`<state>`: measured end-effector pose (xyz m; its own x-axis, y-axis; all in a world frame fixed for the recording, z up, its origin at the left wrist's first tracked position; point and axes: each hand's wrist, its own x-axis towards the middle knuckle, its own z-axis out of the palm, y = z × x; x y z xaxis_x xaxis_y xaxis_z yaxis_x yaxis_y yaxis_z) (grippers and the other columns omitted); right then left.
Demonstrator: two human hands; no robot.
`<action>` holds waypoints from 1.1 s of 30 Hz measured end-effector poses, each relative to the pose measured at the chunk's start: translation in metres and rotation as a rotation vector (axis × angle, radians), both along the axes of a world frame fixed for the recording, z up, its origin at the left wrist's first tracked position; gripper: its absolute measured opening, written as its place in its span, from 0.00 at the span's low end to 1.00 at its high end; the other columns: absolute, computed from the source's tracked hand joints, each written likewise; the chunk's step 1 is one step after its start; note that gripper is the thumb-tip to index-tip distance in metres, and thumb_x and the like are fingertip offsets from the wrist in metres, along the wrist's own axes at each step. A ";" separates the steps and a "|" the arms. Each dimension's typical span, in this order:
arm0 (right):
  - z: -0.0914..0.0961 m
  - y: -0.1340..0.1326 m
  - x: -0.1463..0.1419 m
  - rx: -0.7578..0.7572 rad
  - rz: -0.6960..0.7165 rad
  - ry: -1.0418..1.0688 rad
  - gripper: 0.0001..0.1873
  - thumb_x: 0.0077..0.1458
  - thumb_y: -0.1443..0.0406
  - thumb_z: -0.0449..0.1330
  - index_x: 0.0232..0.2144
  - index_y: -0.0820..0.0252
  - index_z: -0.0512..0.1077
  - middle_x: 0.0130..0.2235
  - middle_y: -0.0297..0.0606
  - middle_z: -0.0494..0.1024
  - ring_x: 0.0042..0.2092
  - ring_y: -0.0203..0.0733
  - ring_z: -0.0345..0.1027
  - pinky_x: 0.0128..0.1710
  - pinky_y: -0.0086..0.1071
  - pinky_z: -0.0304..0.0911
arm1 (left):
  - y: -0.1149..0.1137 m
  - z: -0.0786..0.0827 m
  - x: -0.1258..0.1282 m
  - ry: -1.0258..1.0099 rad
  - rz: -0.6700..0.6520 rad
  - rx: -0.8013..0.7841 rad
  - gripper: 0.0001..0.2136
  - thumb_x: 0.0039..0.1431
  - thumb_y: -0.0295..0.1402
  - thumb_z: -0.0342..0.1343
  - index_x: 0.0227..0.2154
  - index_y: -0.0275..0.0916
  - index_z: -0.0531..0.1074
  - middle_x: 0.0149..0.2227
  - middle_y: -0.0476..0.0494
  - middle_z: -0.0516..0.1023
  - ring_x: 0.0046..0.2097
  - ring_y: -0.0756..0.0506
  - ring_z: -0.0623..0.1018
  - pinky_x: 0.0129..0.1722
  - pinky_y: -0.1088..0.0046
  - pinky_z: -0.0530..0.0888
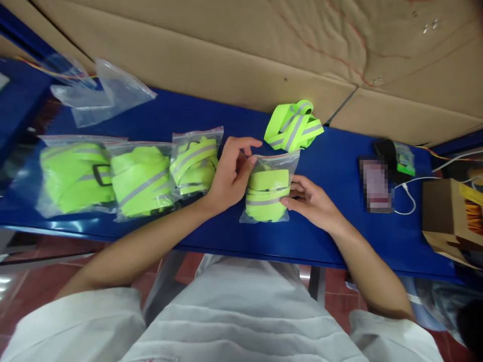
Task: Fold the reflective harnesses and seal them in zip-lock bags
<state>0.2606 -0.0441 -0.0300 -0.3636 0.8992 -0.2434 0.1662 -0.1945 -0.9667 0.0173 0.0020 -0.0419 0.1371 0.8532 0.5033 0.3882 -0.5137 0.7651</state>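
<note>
In front of me on the blue table lies a clear zip bag [268, 193] with a folded neon-yellow reflective strap inside. My left hand [236, 173] pinches the bag's upper left corner between thumb and fingers. At the bag's right side, my right hand [311, 201] grips the edge, its thumb in front and fingers partly hidden behind. Just beyond the bag sits a loose bundle of reflective strap [294, 125], grey stripe showing. Left of my left hand, a filled bag [196, 161], another filled bag [143, 181] and a third [77, 176] with a black buckle form a row.
Empty clear bags [109, 95] lie at the back left of the blue table [317, 246]. Cardboard boxes [211, 55] wall off the back. On the right are a phone [376, 184], a white cable [409, 193] and an open cardboard box [445, 211].
</note>
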 end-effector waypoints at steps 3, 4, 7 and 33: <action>0.000 0.001 -0.004 -0.038 -0.105 0.071 0.28 0.52 0.53 0.74 0.51 0.55 0.73 0.48 0.40 0.83 0.42 0.41 0.77 0.36 0.33 0.74 | 0.004 -0.008 0.002 -0.136 -0.013 -0.115 0.21 0.71 0.46 0.55 0.61 0.43 0.61 0.54 0.37 0.68 0.45 0.48 0.74 0.41 0.71 0.77; 0.001 0.002 -0.004 -0.051 -0.147 0.116 0.27 0.51 0.54 0.74 0.50 0.55 0.73 0.47 0.39 0.83 0.41 0.40 0.76 0.35 0.31 0.73 | 0.003 -0.009 0.004 -0.185 -0.062 -0.186 0.26 0.69 0.49 0.57 0.62 0.44 0.58 0.57 0.36 0.66 0.48 0.46 0.76 0.42 0.71 0.78; 0.003 0.006 -0.002 -0.059 -0.290 0.247 0.26 0.50 0.53 0.75 0.47 0.54 0.74 0.42 0.35 0.82 0.38 0.37 0.75 0.34 0.30 0.73 | -0.008 -0.005 0.010 -0.279 -0.343 -0.489 0.39 0.62 0.52 0.63 0.67 0.48 0.46 0.57 0.34 0.69 0.47 0.44 0.80 0.41 0.66 0.81; -0.002 0.009 -0.010 0.146 -0.431 0.240 0.16 0.53 0.52 0.65 0.38 0.57 0.76 0.30 0.32 0.76 0.28 0.34 0.67 0.25 0.28 0.60 | 0.075 0.039 0.078 0.505 -0.045 -0.149 0.44 0.48 0.39 0.73 0.68 0.42 0.62 0.70 0.30 0.63 0.70 0.27 0.61 0.70 0.45 0.55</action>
<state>0.2509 -0.0349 -0.0320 0.0176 0.9981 -0.0591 -0.1292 -0.0563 -0.9900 0.0955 0.0773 -0.0030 0.3692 0.8981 0.2388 0.7075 -0.4383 0.5544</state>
